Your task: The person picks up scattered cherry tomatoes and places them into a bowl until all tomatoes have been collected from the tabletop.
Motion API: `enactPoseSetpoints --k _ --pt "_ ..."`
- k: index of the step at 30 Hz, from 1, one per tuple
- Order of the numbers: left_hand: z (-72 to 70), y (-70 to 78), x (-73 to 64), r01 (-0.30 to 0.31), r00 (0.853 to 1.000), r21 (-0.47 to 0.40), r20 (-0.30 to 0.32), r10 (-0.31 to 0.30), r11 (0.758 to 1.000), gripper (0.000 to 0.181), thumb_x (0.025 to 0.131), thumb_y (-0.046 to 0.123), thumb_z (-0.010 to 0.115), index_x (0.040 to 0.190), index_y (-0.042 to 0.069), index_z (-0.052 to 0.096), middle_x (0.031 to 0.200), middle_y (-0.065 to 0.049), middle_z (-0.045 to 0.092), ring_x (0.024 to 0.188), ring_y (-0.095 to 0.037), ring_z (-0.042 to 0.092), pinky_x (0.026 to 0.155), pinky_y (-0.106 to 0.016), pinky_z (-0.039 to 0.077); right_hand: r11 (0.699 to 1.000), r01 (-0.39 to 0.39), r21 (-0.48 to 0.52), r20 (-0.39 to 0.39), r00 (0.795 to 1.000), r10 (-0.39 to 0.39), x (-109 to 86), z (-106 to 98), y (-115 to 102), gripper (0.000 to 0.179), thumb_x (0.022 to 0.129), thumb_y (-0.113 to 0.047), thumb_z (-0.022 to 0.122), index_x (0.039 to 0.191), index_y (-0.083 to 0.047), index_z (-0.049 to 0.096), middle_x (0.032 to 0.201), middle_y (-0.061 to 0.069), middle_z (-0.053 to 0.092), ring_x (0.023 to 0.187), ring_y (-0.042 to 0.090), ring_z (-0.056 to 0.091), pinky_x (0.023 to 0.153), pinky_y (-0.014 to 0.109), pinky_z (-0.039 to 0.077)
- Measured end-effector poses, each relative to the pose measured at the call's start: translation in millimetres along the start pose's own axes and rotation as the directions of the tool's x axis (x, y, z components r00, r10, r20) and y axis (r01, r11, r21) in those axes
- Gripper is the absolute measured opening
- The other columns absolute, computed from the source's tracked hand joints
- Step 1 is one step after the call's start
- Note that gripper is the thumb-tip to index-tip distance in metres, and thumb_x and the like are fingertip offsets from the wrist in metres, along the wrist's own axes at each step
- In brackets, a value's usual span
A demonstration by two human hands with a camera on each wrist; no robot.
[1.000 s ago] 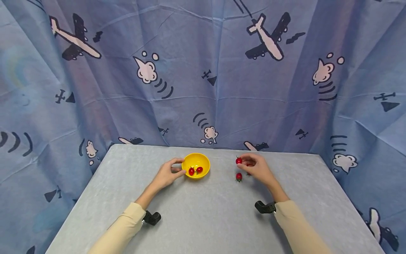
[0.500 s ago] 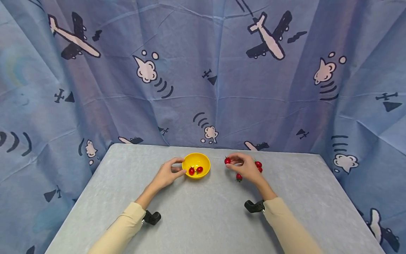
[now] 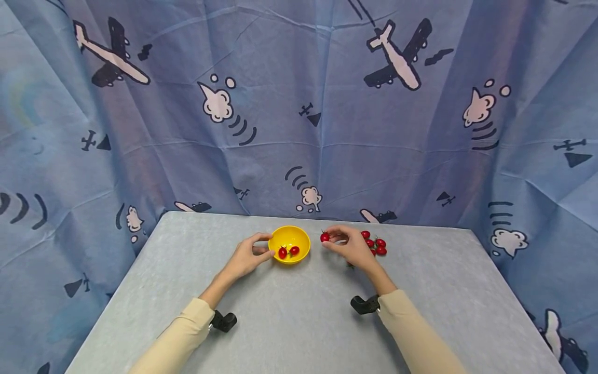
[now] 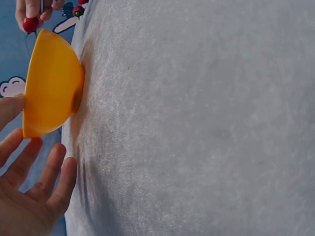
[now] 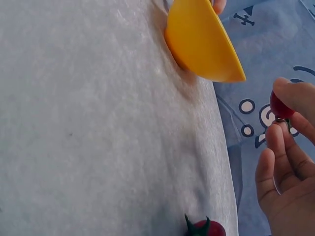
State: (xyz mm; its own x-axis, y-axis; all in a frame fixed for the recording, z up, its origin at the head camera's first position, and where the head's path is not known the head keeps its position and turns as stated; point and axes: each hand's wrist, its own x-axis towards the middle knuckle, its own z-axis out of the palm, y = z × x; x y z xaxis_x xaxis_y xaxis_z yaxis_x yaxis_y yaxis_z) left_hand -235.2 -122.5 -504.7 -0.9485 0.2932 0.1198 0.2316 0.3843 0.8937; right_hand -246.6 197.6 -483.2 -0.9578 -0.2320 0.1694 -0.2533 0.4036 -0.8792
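Two small tomatoes (image 3: pixel 282 253) lie together inside the yellow bowl (image 3: pixel 290 235), which sits upright on the bench (image 3: pixel 289 317). At the bowl's left side is the left hand (image 3: pixel 249 256), thumb and fingertips bent about its rim, holding it there. Just to the bowl's right, the right hand (image 3: pixel 351 247) pinches one red tomato (image 3: pixel 324 237) between thumb and fingers, the grip closed to the fruit's own width.

What the coming move seems to turn on is the short gap leftward from that tomato to the bowl's right rim: the fruit is off the bench, at rim height or a little above by the wrist views, beside the bowl and not over it. Its long axis is hard to tell; the head view shows green leaves at its top. Further right of the bowl, past the right hand, lies a cluster of loose tomatoes (image 3: pixel 381 242), partly hidden by that hand.
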Motion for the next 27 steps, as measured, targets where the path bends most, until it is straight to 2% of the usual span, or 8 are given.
enactPoseSetpoints --k 5,11,22,27 --pt "-0.1 -0.3 0.1 0.002 1.000 -0.003 -0.002 -0.002 1.000 0.047 0.092 0.011 0.078 0.135 0.004 0.062 0.135 -0.018 0.061 0.102 -0.029 0.069 0.085 -0.041 0.057 1.000 0.010 -0.004 -0.003 1.000 -0.010 2.5 6 -3 0.032 0.087 -0.012 0.084 0.114 -0.001 0.071 0.101 0.010 0.072 0.089 0.027 0.066 0.080 0.036 0.057" --pt "0.5 -0.3 0.3 0.005 1.000 -0.004 -0.003 -0.005 1.000 0.047 0.092 0.010 0.078 0.135 0.003 0.061 0.135 -0.018 0.061 0.101 -0.028 0.070 0.085 -0.040 0.057 0.999 0.026 -0.033 0.023 0.999 -0.025 6.0 15 -6 0.030 0.086 -0.010 0.084 0.112 -0.002 0.072 0.100 0.006 0.072 0.087 0.023 0.066 0.079 0.034 0.057" --pt "1.7 1.2 0.2 0.016 1.000 0.011 -0.010 -0.016 1.000 0.047 0.091 0.008 0.078 0.135 0.004 0.062 0.135 -0.016 0.061 0.101 -0.028 0.070 0.085 -0.040 0.057 0.996 0.085 -0.035 0.060 0.995 -0.083 14.5 31 -12 0.028 0.085 -0.006 0.084 0.111 0.000 0.072 0.101 0.006 0.072 0.086 0.021 0.065 0.079 0.035 0.057" --pt "1.8 1.7 -0.4 0.013 1.000 0.012 -0.007 -0.013 1.000 0.047 0.092 0.009 0.078 0.135 0.005 0.062 0.135 -0.016 0.061 0.101 -0.029 0.070 0.085 -0.040 0.057 0.995 0.081 -0.053 0.072 0.994 -0.077 16.5 38 -12 0.029 0.085 -0.006 0.084 0.111 -0.001 0.072 0.101 0.005 0.072 0.086 0.020 0.065 0.078 0.034 0.056"
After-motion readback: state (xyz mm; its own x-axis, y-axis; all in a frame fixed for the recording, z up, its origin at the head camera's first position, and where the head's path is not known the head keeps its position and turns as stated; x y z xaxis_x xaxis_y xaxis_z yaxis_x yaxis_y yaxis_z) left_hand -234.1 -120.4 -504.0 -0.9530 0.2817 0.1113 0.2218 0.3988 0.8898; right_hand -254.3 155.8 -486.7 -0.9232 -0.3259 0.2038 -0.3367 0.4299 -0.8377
